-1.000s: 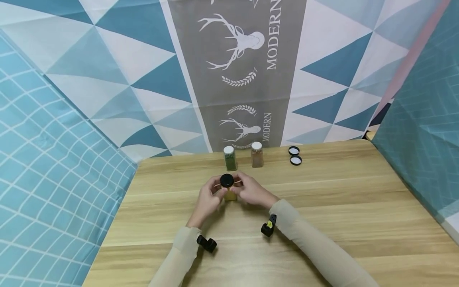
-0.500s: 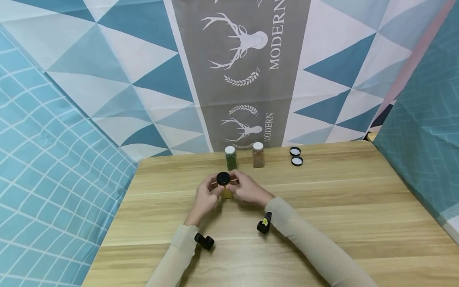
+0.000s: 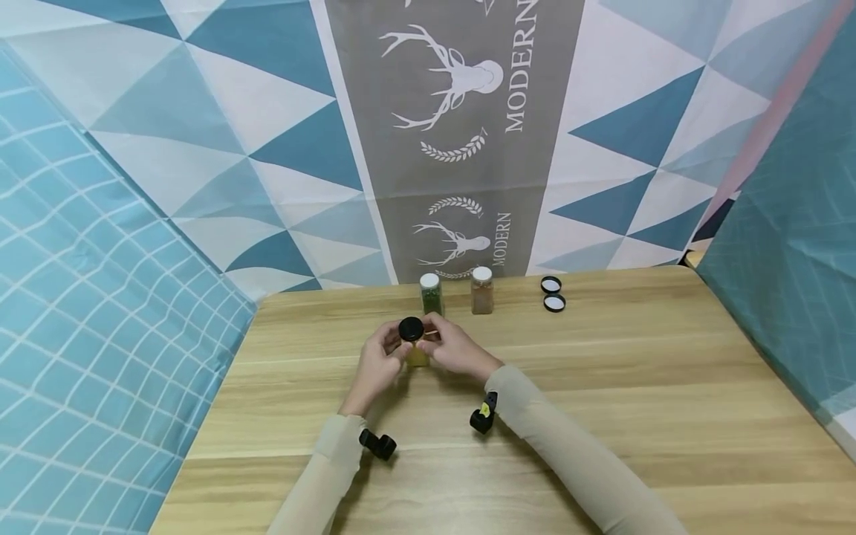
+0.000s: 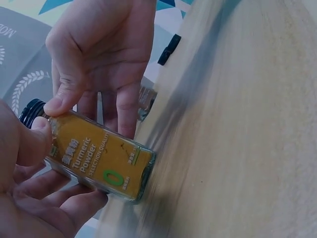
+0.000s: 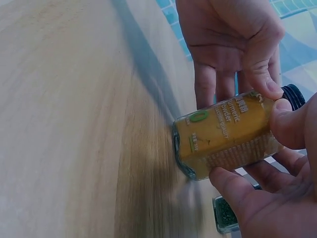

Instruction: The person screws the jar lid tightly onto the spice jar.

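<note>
A square glass jar of turmeric powder [image 4: 99,153], with a yellow label and a black lid [image 3: 411,328], is held between both hands, its base close over the wooden table. My left hand [image 3: 377,364] grips its left side, thumb at the shoulder below the lid and fingers behind. From the other side my right hand [image 3: 461,353] holds it too, its thumb also near the neck. In the right wrist view the jar [image 5: 228,136] shows its label facing me. Parts of the fingers are hidden behind the glass.
Behind the hands, a white-topped jar of green flakes [image 3: 431,299] and another of reddish-brown contents [image 3: 481,296] stand near the table's [image 3: 635,386] back edge. To their right lie two black ring-shaped lids [image 3: 554,303] with white insides. Patterned cloth hangs behind.
Both hands and the turmeric jar have shifted a little to the left and slightly away from me. The grip looks the same, and the other jars and lids stay put.
</note>
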Demonstrator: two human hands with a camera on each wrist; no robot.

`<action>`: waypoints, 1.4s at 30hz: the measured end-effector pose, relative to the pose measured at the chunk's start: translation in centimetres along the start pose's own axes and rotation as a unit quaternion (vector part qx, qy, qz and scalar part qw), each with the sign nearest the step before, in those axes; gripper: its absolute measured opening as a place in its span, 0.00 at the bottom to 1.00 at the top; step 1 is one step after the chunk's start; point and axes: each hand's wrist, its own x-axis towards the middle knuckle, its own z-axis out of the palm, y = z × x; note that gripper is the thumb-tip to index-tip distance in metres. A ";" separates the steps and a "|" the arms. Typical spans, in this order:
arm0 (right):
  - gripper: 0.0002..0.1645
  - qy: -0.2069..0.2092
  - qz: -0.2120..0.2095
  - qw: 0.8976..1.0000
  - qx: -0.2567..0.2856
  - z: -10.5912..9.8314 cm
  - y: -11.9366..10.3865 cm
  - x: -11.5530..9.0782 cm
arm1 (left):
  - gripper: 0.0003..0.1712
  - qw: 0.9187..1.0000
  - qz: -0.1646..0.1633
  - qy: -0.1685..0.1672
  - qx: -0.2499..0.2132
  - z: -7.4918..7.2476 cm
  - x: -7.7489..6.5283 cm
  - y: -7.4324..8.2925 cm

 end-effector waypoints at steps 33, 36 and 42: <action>0.20 0.022 0.001 1.000 0.020 0.9 0.6 1.9 | 0.23 0.998 -0.051 0.013 -0.032 -0.9 1.0 -0.1; 0.20 0.019 0.005 1.000 0.018 0.9 0.5 2.0 | 0.23 0.998 -0.051 0.015 -0.033 -1.0 1.1 0.0; 0.21 0.024 0.002 1.000 0.019 1.1 0.7 2.3 | 0.23 0.998 -0.051 0.019 -0.033 -1.0 1.4 -0.2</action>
